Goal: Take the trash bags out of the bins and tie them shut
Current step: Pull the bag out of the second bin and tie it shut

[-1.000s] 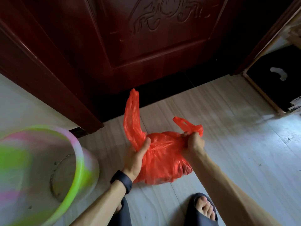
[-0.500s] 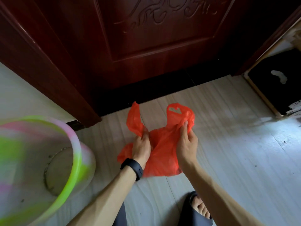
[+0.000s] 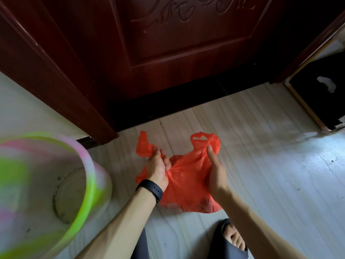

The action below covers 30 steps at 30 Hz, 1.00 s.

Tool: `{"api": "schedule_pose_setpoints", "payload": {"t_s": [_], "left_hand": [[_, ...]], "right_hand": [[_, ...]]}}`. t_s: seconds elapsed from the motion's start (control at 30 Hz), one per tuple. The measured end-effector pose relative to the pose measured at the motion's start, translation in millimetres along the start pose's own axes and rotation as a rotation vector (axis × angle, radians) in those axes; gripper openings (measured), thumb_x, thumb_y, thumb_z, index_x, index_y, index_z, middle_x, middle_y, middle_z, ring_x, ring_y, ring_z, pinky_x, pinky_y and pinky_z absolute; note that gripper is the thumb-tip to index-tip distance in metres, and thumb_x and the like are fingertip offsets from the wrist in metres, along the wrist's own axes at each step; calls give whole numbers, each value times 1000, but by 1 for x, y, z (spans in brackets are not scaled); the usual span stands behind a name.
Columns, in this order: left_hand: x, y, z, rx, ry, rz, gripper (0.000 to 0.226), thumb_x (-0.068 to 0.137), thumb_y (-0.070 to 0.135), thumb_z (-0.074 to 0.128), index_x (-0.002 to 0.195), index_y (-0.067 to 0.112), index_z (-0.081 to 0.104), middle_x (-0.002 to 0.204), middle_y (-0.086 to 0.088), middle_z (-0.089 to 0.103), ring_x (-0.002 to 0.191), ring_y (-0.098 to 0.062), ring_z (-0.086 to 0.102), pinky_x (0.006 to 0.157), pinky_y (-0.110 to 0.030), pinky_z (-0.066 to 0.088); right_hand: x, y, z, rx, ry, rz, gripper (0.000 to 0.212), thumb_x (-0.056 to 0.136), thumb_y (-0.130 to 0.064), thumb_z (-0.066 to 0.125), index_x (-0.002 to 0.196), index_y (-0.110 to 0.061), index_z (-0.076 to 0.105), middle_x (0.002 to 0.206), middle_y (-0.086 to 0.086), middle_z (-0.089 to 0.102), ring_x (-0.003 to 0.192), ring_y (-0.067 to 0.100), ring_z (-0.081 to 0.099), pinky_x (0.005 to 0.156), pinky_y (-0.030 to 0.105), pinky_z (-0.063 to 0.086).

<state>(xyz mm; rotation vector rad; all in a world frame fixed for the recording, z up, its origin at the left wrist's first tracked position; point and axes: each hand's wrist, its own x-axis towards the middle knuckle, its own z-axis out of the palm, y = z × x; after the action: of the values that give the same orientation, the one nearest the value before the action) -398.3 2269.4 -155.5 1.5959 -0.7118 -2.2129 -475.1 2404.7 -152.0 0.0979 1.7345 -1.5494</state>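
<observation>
An orange-red plastic trash bag rests on the pale floor in front of me, with something lumpy inside. My left hand, with a black band on the wrist, pinches the bag's left handle, which sticks up to the left. My right hand grips the right handle loop, thumb pressed against it. The two handles are held apart and are not knotted. A round bin with a green and pink rim stands at the left, with no bag in it.
A dark red wooden door and its frame close the space straight ahead. A black box-like object sits at the right wall. My foot in a dark slipper is just below the bag.
The bag's handles were lifted high and spread wide; both hands have since come lower and closer, the bag has settled onto the floor, and the right handle loop now stands open.
</observation>
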Motion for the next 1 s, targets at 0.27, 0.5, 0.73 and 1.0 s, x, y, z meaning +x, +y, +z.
{"api": "schedule_pose_setpoints", "payload": {"t_s": [0.27,0.5,0.73,1.0], "left_hand": [[-9,-9,5,306,-96,62,45,102,51,36,78,16,50,44,5,41,42,-14,39,52,-29,37],[-12,-8,8,8,-197,-73,41,104,40,41,72,15,44,45,2,42,41,-19,49,63,-35,47],[-21,-36,-2,387,-390,235,52,89,69,39,82,18,43,58,0,38,55,-23,43,64,-39,39],[-9,-17,-8,992,-446,625,23,103,42,36,103,26,52,55,3,55,46,-19,58,54,-39,52]], "right_hand": [[-19,5,21,-452,108,-426,37,97,-53,51,90,-22,70,77,-7,72,78,13,69,74,36,56],[6,-2,35,239,352,132,28,97,-21,54,70,-12,58,53,1,60,49,18,57,59,34,49],[13,-2,26,-143,237,157,76,96,-70,16,99,-11,63,45,-2,56,46,15,59,56,28,46],[22,-13,5,-236,-146,146,25,102,-8,44,94,-3,66,70,16,57,53,20,56,58,34,49]]}}
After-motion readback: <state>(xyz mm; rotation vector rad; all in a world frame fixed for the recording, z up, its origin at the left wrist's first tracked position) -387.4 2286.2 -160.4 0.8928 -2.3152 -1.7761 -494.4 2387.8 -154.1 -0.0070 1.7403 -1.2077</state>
